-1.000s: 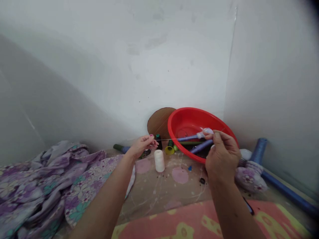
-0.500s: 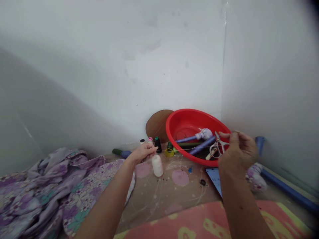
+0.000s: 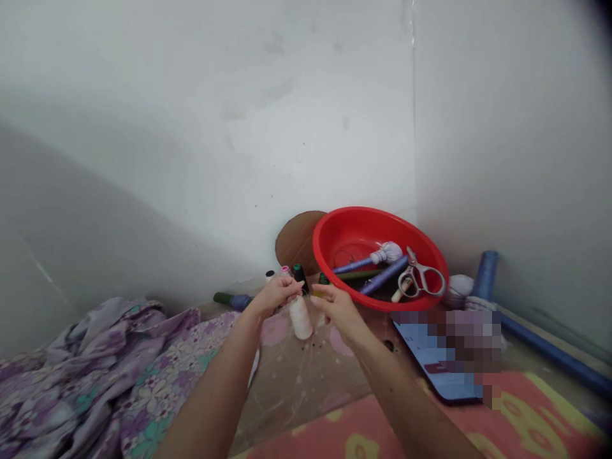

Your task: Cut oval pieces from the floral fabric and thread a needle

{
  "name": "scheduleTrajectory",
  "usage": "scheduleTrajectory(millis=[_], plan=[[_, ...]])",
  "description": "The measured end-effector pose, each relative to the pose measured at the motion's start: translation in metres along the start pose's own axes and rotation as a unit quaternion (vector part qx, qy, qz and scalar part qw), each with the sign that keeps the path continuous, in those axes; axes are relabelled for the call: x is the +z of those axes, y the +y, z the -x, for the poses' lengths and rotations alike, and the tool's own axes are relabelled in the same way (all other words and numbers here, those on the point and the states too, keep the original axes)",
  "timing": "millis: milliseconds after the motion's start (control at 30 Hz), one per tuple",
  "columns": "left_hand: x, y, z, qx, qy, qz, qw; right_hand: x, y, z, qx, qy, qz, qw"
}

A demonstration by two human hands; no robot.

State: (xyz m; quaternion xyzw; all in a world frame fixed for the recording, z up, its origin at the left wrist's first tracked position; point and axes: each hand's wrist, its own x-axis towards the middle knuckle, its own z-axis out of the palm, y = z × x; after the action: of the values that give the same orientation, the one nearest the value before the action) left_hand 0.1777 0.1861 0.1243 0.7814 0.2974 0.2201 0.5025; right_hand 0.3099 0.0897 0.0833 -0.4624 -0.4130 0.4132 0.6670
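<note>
My left hand (image 3: 276,294) is held out over the floor with its fingertips pinched together, a thin white thread between them that I can barely see. My right hand (image 3: 337,306) is close beside it on the right, fingers also pinched near the thread. Just below and between both hands stands a white thread spool (image 3: 301,317). Behind them sit small spools (image 3: 292,273) in white, pink and dark green. A red basin (image 3: 344,239) at the right holds scissors (image 3: 419,276) and purple sticks.
Purple flowered cloth (image 3: 90,376) lies heaped at the left. White walls meet in a corner behind the basin. A brown round board (image 3: 296,239) leans on the wall. A blue flat object (image 3: 433,363) lies on the floor right of my right arm. Blue tubes (image 3: 549,354) run along the right wall.
My right hand has swung left from the basin's rim to just beside my left hand, closing the stretched thread's span. The scissors in the basin are now uncovered.
</note>
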Motion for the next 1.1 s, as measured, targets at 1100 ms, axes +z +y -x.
scheduleTrajectory(millis=[1100], plan=[[-0.008,-0.028,0.014,-0.023,0.001,-0.047,0.999,-0.015,-0.002,-0.011,-0.046,0.155,-0.158,0.974]])
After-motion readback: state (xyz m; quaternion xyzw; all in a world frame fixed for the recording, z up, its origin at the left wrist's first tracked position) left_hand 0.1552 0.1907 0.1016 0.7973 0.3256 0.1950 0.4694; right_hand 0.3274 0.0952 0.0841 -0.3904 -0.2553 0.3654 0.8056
